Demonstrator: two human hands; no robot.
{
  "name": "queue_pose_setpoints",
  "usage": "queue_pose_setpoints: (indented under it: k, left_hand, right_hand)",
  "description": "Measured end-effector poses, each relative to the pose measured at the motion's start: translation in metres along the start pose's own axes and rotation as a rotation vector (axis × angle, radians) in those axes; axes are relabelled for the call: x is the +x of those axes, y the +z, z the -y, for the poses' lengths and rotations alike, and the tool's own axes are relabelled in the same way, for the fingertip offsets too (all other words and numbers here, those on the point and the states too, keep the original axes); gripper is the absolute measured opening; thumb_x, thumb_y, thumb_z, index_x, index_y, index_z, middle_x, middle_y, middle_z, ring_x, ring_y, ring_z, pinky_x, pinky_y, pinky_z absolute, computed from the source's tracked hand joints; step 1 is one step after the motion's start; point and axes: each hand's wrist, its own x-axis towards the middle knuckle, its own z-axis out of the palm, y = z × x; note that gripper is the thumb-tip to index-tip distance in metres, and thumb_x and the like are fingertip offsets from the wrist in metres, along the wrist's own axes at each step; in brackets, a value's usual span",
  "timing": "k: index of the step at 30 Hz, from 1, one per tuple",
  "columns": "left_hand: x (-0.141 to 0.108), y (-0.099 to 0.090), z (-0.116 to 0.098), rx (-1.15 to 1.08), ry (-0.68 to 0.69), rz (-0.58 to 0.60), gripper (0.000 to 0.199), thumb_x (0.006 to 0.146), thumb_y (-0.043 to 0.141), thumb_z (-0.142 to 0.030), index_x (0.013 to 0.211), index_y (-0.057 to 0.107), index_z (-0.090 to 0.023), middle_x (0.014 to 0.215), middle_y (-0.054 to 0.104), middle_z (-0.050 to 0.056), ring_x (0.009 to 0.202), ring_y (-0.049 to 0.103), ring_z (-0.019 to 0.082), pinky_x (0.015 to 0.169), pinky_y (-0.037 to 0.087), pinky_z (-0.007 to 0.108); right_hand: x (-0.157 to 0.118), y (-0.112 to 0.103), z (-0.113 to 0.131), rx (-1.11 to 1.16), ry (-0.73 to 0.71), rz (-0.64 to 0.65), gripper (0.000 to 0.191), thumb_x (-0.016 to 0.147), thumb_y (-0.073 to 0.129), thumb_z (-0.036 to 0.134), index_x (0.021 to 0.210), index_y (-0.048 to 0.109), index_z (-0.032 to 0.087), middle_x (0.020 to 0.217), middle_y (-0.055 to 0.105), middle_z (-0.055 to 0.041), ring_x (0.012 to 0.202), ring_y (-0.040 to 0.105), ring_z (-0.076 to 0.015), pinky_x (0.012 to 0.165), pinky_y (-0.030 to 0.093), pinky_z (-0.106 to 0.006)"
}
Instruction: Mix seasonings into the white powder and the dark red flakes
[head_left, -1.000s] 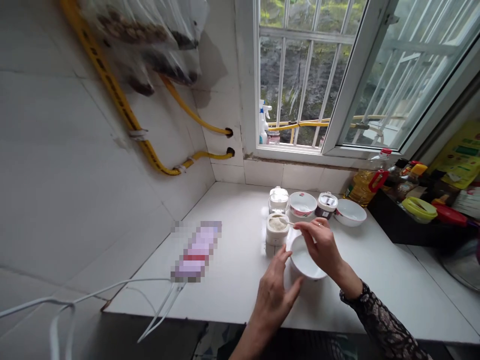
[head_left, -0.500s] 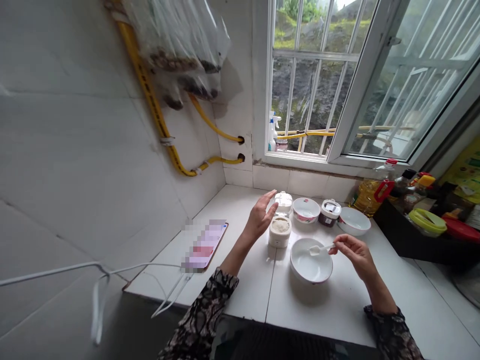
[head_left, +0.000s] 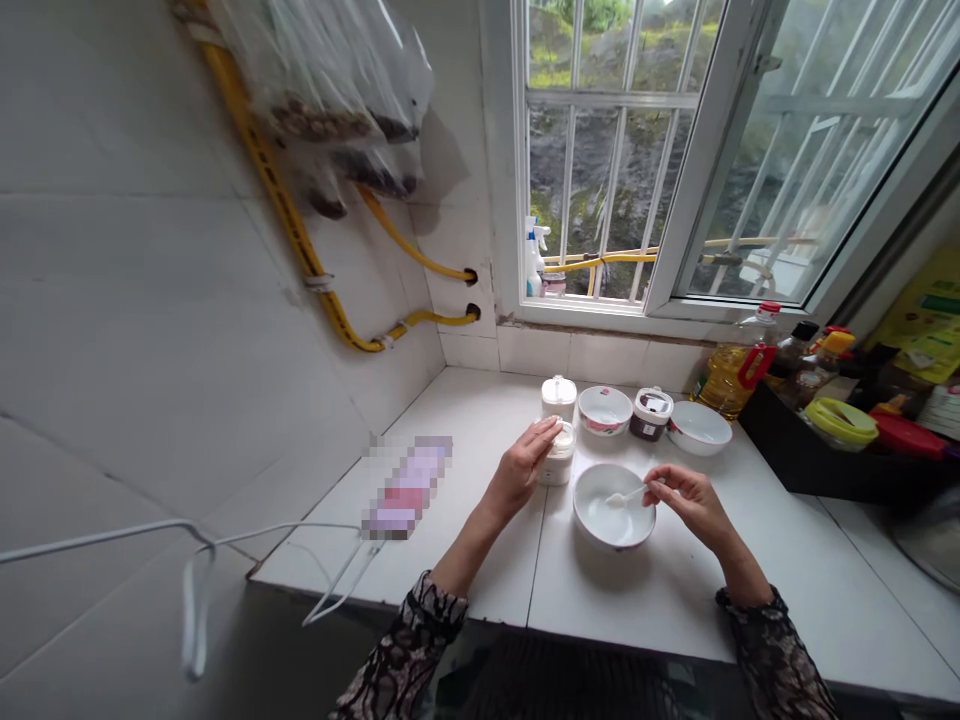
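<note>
My left hand (head_left: 527,455) lies over the front white jar (head_left: 556,468), fingers stretched out across its top. The fingers cover part of the jar's top, so how far its lid is down is hard to make out. Pinched in my right hand (head_left: 686,497) is a small white spoon (head_left: 626,497). Its scoop end is over the inside of a white bowl (head_left: 607,538); whether it touches the bowl I cannot tell. Just behind the front jar stands a second white jar (head_left: 559,392).
Along the back stand a flowered bowl (head_left: 604,428), a dark jar (head_left: 650,425) and another bowl (head_left: 700,445). An oil bottle (head_left: 731,370) and a black box (head_left: 810,462) of bottles are at right. A phone (head_left: 412,490) and a white hanger (head_left: 341,590) lie left.
My left hand has moved from beside the front jar's raised lid to over the jar's top; the white powder is now mostly covered. The right hand still holds the spoon at the bowl.
</note>
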Motion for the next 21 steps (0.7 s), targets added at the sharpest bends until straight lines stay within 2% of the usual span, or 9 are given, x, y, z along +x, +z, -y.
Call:
queue_pose_setpoints:
  k: [9, 16, 21]
  left_hand:
    - [0.0, -0.002, 0.009, 0.127, 0.108, 0.026, 0.036, 0.103, 0.038, -0.025, 0.136, 0.051, -0.023, 0.138, 0.057, 0.011, 0.131, 0.052, 0.022, 0.107, 0.048, 0.044]
    - [0.007, 0.002, 0.012, 0.178, 0.147, 0.1, 0.039, 0.102, 0.04, -0.033, 0.14, 0.047, -0.025, 0.14, 0.055, 0.012, 0.134, 0.049, 0.024, 0.111, 0.041, 0.05]
    - [0.007, 0.006, 0.012, 0.194, 0.098, 0.175, 0.07, 0.092, 0.06, -0.045, 0.15, 0.027, -0.025, 0.151, 0.041, 0.016, 0.141, 0.038, 0.03, 0.116, 0.03, 0.056]
  right_hand:
    - [-0.001, 0.001, -0.001, 0.013, 0.007, -0.008, 0.04, 0.08, 0.066, 0.058, 0.082, 0.066, 0.018, 0.064, 0.071, -0.0061, 0.063, 0.067, -0.0203, 0.062, 0.054, -0.033]
    - [-0.002, 0.002, -0.003, 0.018, 0.006, -0.01, 0.037, 0.081, 0.066, 0.055, 0.083, 0.066, 0.018, 0.065, 0.071, -0.0057, 0.063, 0.067, -0.0196, 0.062, 0.053, -0.031]
    - [-0.002, 0.002, -0.004, 0.014, 0.006, -0.012, 0.036, 0.082, 0.065, 0.053, 0.084, 0.066, 0.018, 0.065, 0.071, -0.0055, 0.064, 0.067, -0.0196, 0.062, 0.053, -0.031]
